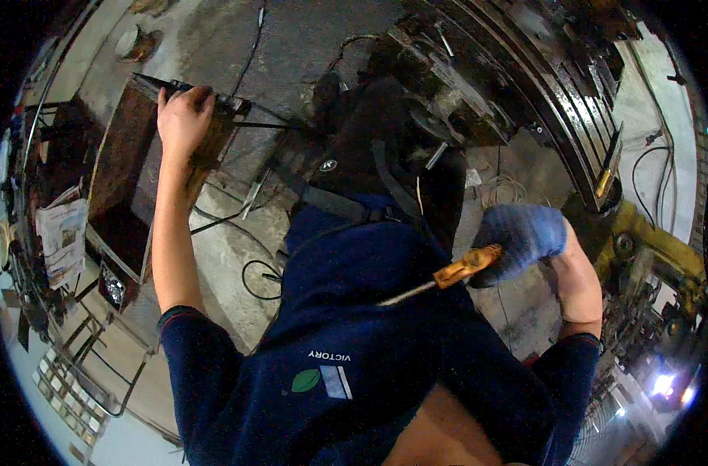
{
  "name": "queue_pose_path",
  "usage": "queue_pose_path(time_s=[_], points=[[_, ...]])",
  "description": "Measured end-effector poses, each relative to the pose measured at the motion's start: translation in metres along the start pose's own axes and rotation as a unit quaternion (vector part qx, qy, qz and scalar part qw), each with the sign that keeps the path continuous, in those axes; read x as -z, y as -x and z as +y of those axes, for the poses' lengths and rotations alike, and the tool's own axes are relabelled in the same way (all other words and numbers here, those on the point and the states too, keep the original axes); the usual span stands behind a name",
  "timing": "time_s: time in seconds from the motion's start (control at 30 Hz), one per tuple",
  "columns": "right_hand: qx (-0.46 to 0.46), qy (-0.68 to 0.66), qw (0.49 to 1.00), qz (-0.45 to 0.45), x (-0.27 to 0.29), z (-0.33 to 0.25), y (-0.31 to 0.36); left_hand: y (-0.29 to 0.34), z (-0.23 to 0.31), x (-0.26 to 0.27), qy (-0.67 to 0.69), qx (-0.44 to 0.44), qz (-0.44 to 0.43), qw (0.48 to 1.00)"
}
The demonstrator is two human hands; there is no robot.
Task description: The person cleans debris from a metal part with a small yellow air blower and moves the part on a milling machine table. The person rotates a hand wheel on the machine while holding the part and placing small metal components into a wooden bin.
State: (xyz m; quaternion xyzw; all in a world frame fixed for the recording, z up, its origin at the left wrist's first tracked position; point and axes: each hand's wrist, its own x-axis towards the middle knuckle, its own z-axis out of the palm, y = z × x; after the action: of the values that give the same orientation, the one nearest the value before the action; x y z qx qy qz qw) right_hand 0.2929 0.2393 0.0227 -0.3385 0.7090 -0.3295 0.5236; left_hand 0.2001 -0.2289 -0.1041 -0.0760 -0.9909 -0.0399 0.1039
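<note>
Concrete floor below: one bare left hand (184, 116) grips one rusty box (140, 175); gloved right hand (522, 237) clasps one orange-handled tool (466, 268).

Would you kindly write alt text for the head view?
A person's gloved right hand grips an orange-handled tool, while the bare left hand grasps the top edge of a rusty metal box on a concrete floor.
</note>
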Motion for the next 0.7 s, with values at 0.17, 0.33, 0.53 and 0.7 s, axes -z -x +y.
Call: queue_pose_path(time_s=[0.17, 0.33, 0.53, 0.7], points=[[-0.04, 0.171, 0.974, 0.142, -0.004, 0.023, 0.01, 0.003, -0.01, -0.004, 0.0, 0.001, 0.01, 1.0], [-0.174, 0.232, 0.952, 0.092, -0.024, 0.042, -0.065, 0.001, -0.008, -0.001, -0.003, 0.005, -0.004, 1.0], [-0.266, 0.264, 0.923, 0.085, -0.023, 0.003, -0.153, 0.001, -0.004, 0.002, 0.02, 0.027, -0.015, 0.999], [-0.199, 0.238, 0.95, 0.044, -0.015, 0.014, -0.134, 0.003, -0.005, 0.002, 0.005, 0.016, -0.002, 1.0]])
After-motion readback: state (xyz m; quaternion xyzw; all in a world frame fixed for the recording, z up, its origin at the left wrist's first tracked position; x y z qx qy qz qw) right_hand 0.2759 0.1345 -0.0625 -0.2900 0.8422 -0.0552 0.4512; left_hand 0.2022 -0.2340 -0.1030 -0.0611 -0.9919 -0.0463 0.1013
